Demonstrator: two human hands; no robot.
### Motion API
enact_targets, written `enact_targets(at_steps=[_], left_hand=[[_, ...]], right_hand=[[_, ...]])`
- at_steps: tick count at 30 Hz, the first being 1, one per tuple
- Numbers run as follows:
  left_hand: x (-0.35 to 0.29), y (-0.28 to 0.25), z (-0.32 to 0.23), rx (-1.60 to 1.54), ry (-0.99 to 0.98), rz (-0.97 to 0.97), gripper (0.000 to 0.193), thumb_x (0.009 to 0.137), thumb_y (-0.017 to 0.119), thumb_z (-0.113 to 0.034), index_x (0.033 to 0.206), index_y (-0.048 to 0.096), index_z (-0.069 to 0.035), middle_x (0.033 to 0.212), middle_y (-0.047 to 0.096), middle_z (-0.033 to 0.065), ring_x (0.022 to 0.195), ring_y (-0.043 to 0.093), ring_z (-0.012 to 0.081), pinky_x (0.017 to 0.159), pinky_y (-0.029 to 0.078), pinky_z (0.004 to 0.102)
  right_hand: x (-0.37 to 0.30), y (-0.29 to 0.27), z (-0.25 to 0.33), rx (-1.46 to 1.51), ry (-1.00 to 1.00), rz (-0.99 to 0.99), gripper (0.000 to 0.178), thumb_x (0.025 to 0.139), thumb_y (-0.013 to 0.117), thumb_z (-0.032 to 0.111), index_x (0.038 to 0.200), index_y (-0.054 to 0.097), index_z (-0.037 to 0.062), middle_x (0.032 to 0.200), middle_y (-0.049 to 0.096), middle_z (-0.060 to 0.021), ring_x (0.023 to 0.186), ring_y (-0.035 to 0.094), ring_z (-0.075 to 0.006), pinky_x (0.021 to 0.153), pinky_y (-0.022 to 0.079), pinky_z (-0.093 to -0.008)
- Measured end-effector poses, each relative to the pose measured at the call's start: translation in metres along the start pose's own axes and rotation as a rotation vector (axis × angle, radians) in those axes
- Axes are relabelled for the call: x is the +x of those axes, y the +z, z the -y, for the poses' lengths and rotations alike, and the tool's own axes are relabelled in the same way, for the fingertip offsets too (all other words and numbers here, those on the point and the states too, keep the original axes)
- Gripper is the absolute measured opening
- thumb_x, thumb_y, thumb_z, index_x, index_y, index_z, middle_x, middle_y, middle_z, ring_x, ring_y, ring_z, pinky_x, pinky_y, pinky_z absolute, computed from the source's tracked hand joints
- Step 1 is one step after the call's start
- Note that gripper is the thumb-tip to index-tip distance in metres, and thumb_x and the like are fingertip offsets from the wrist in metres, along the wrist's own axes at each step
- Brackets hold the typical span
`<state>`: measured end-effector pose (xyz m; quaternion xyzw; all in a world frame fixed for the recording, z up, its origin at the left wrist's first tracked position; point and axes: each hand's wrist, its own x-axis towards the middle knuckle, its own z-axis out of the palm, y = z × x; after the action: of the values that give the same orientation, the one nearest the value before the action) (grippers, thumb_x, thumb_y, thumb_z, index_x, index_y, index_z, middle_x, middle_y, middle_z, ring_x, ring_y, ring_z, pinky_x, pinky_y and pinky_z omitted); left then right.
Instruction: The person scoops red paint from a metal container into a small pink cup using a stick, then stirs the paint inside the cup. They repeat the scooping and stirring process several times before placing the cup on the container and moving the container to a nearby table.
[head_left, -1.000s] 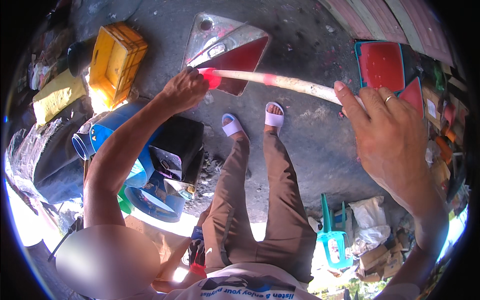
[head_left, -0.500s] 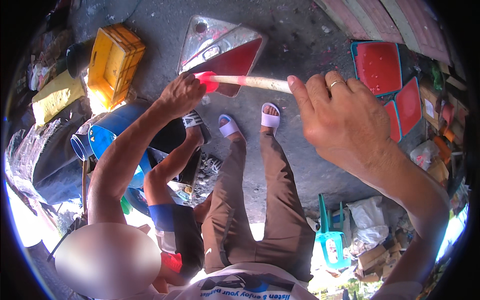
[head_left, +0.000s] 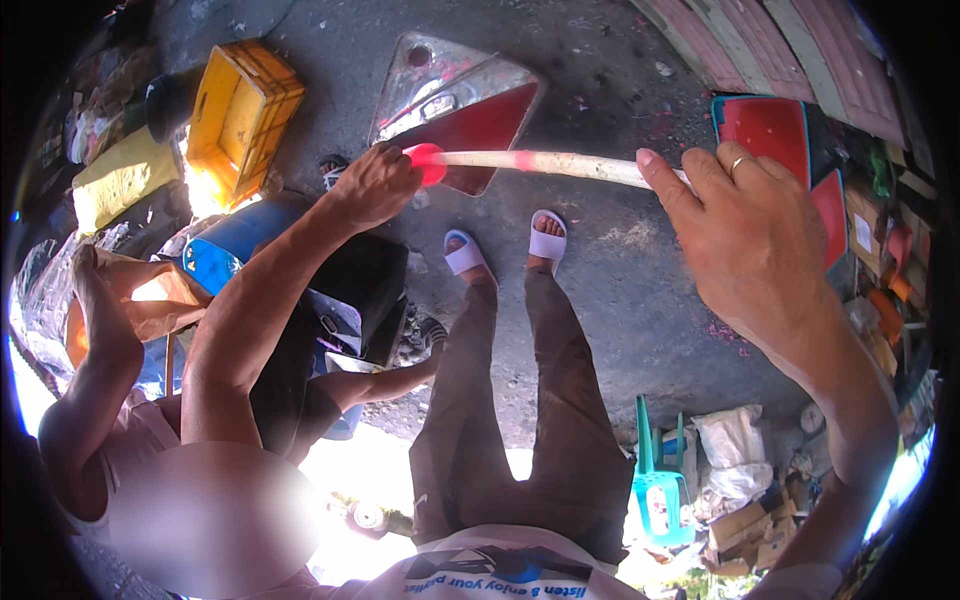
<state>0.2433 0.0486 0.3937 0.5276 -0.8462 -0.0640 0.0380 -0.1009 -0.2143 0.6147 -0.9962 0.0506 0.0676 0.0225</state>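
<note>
A pale, whitish rod (head_left: 585, 164) spans crosswise before me, with a bright red end (head_left: 430, 166) and a red band farther along. My left hand (head_left: 378, 186) is closed in a fist around the red end. At the other end, my right hand (head_left: 748, 235) grips the rod between thumb and fingers; a ring shows on one finger. Beyond the rod, on the ground, lies a grey-white panel (head_left: 425, 82) with a round hole near one corner and a red area. My feet in pale slides (head_left: 547, 243) stand below the rod.
At far left is a yellow crate (head_left: 232, 125), near a blue drum (head_left: 232, 245). A co-worker (head_left: 95, 400) with raised arms is close on my left. Red trays with blue rims (head_left: 765, 135) lie at far right. A turquoise plastic chair (head_left: 662, 500) and cardboard (head_left: 745, 525) sit at near right.
My right hand has moved right, away from my left, and more of the rod shows between them. The co-worker at left has shifted position, arms now raised beside the drum.
</note>
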Motion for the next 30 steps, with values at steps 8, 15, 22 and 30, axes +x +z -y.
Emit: enact_targets(at_steps=[8, 15, 22, 30], left_hand=[[-0.006, 0.009, 0.000, 0.013, 0.002, -0.014, 0.021, 0.088, 0.075, -0.015, 0.106, 0.066, -0.010, 0.100, 0.056, 0.0083, 0.098, 0.064, 0.0269, 0.090, 0.057, 0.0430], [0.000, 0.014, 0.006, -0.117, -0.064, 0.121, 0.018, 0.092, 0.075, -0.018, 0.104, 0.065, -0.010, 0.102, 0.059, 0.0081, 0.100, 0.065, 0.0281, 0.090, 0.057, 0.0445], [0.000, 0.009, 0.008, -0.025, -0.062, 0.289, 0.015, 0.093, 0.073, -0.018, 0.104, 0.067, -0.010, 0.097, 0.063, 0.0079, 0.100, 0.067, 0.0280, 0.090, 0.057, 0.0438], [0.000, -0.005, 0.004, 0.066, 0.013, 0.158, 0.012, 0.088, 0.073, -0.011, 0.096, 0.071, -0.003, 0.095, 0.069, 0.0109, 0.096, 0.071, 0.0259, 0.089, 0.060, 0.0404]], right_hand=[[-0.020, -0.022, -0.011, -0.016, 0.042, 0.081, 0.046, 0.084, 0.071, 0.013, 0.130, 0.075, 0.0047, 0.097, 0.067, -0.0058, 0.090, 0.067, -0.0227, 0.072, 0.055, -0.0386], [-0.018, -0.014, -0.009, 0.092, 0.095, 0.232, 0.044, 0.089, 0.070, 0.012, 0.133, 0.074, 0.0050, 0.099, 0.068, -0.0074, 0.094, 0.069, -0.0230, 0.073, 0.056, -0.0382], [0.004, 0.027, -0.003, 0.084, 0.014, 0.088, 0.037, 0.094, 0.071, 0.011, 0.130, 0.075, 0.0036, 0.092, 0.070, -0.0103, 0.085, 0.072, -0.0256, 0.070, 0.059, -0.0403], [0.025, 0.023, -0.006, 0.384, 0.188, 0.247, 0.027, 0.096, 0.072, 0.015, 0.119, 0.079, 0.0018, 0.082, 0.071, -0.0139, 0.076, 0.076, -0.0315, 0.068, 0.061, -0.0443]])
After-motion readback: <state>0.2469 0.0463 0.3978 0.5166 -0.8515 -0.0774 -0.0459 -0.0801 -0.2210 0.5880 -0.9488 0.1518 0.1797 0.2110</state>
